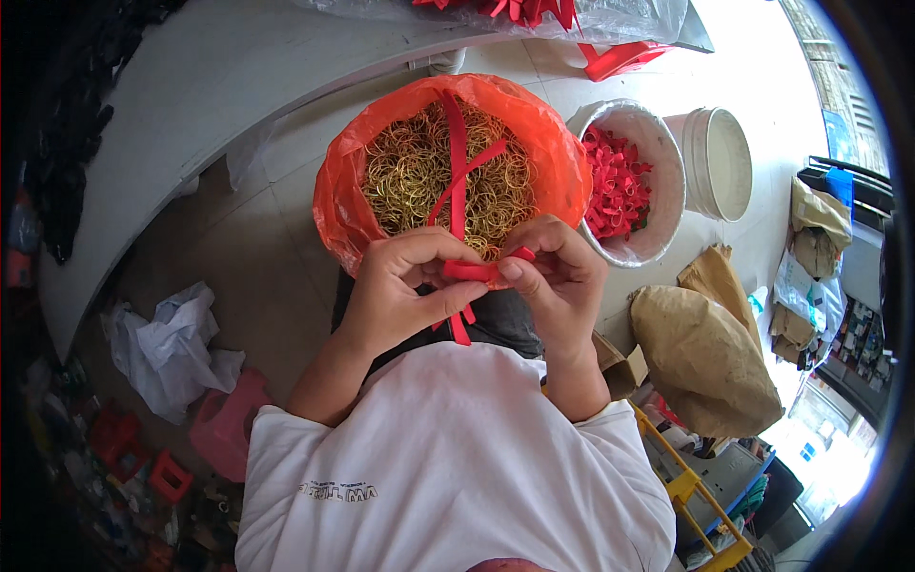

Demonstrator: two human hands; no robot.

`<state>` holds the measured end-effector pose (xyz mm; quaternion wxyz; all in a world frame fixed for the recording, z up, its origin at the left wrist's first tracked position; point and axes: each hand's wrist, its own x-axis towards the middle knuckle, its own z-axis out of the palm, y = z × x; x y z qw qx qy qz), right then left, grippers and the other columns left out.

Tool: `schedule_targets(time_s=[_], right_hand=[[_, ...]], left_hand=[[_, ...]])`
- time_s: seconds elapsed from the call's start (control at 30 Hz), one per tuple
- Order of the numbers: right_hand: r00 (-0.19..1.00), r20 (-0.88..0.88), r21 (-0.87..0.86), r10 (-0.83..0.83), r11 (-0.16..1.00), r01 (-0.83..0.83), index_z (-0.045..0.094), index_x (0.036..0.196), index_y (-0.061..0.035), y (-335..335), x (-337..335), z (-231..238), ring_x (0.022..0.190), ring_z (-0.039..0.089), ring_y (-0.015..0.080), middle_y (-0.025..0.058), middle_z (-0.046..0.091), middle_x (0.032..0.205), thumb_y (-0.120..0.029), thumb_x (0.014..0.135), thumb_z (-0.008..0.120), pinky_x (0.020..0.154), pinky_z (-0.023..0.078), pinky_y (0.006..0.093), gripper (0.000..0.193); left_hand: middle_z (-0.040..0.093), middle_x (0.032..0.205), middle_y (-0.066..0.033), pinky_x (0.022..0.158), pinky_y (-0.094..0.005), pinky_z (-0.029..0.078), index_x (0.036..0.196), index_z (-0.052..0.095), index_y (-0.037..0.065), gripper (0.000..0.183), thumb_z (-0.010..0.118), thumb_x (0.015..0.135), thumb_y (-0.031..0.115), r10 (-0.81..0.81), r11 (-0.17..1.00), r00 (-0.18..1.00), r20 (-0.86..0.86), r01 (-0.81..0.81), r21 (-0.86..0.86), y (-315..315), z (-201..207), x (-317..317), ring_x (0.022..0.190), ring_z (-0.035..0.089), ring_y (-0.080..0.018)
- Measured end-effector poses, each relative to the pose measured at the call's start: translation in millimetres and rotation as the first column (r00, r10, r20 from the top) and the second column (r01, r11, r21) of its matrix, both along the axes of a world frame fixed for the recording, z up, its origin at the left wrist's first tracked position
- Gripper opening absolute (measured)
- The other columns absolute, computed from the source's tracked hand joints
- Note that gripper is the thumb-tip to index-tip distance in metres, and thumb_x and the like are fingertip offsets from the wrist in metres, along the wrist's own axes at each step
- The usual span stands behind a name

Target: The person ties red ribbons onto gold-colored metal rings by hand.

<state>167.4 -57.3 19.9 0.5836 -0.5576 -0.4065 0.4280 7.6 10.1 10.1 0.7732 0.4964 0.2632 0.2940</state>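
Both of my hands meet just over the near rim of an orange plastic bag (345, 172) full of thin gold rings (410, 176). Between them is a short piece of red ribbon (470, 272), its left part pinched by my left hand (410, 281) with thumb and forefinger. The right end of that piece is in the fingertips of my right hand (558, 276). Longer red ribbon strips (457, 162) lie across the rings, one crossing another, and red ends hang below my hands against my dark trousers.
Right of the bag stands a lined white bucket (675, 205) of red ribbon bows (615, 181), with a pale bucket (729, 162) beyond it. A grey table (219, 86) curves along the far left. Brown sacks (705, 353) sit at right; white plastic (176, 348) lies on the floor at left.
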Motion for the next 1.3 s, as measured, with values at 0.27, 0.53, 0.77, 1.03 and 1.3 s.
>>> schedule_targets(time_s=[0.27, 0.53, 0.77, 1.03, 1.3], right_hand=[[0.999, -0.051, 0.011, -0.016, 1.000, 0.017, 0.055, 0.078, 0.0013, 0.2, -7.2, -5.1, 0.065, 0.052, 0.0076, 0.0057, 0.057, 0.077, -0.004, 0.077, 0.067, 0.055, 0.041, 0.0199, 0.013], [0.904, -0.425, -0.195, -0.049, 0.980, -0.039, 0.054, 0.079, 0.0012, -3.8, -16.1, -0.9, 0.050, 0.050, 0.0051, 0.0016, 0.057, 0.068, -0.011, 0.085, 0.062, 0.046, 0.038, 0.0170, 0.016], [0.996, -0.019, -0.063, -0.084, 0.995, 0.083, 0.055, 0.078, 0.0008, -4.0, -20.7, 1.0, 0.055, 0.052, 0.0091, 0.0036, 0.057, 0.067, -0.007, 0.082, 0.064, 0.048, 0.040, 0.0219, 0.013], [0.932, 0.216, 0.069, 0.290, 0.948, -0.311, 0.059, 0.072, 0.0010, -1.1, 12.3, 19.4, 0.059, 0.056, 0.0154, 0.0076, 0.058, 0.066, -0.002, 0.075, 0.067, 0.052, 0.042, 0.0260, 0.009], [0.929, -0.279, -0.156, 0.243, 0.943, -0.294, 0.057, 0.080, 0.0020, -3.6, 14.6, 17.0, 0.058, 0.048, 0.0035, 0.0013, 0.056, 0.067, -0.008, 0.085, 0.062, 0.049, 0.038, 0.0206, 0.012]], left_hand=[[0.059, 0.086, -0.0053, 0.063, -0.0198, 0.051, 0.090, 0.061, -0.003, 0.019, 0.066, 0.072, -0.006, 0.037, 0.994, 0.997, -0.074, -0.029, 0.104, -0.1, -4.1, 0.0, 0.076, 0.060, -0.0084], [0.060, 0.077, -0.0063, 0.054, -0.0220, 0.046, 0.083, 0.063, 0.000, 0.016, 0.068, 0.068, -0.005, 0.360, 0.678, 0.920, -0.153, -0.146, 0.720, 1.9, 7.0, 4.2, 0.063, 0.058, -0.0102], [0.058, 0.070, -0.0063, 0.054, -0.0218, 0.042, 0.076, 0.061, -0.001, 0.006, 0.067, 0.074, 0.001, 0.114, 0.987, 0.991, -0.075, -0.104, 0.124, -9.2, 1.8, 0.5, 0.060, 0.055, -0.0093], [0.054, 0.060, -0.0036, 0.051, -0.0235, 0.035, 0.067, 0.058, -0.002, 0.015, 0.060, 0.081, 0.005, -0.056, 0.991, 0.997, 0.048, 0.049, 0.126, 4.9, 1.6, -16.7, 0.056, 0.046, -0.0075], [0.059, 0.066, -0.0026, 0.050, -0.0207, 0.038, 0.070, 0.060, -0.002, 0.014, 0.065, 0.080, 0.007, -0.152, 0.988, 0.981, -0.121, 0.148, -0.039, 4.6, 1.4, -16.3, 0.060, 0.050, -0.0040]])
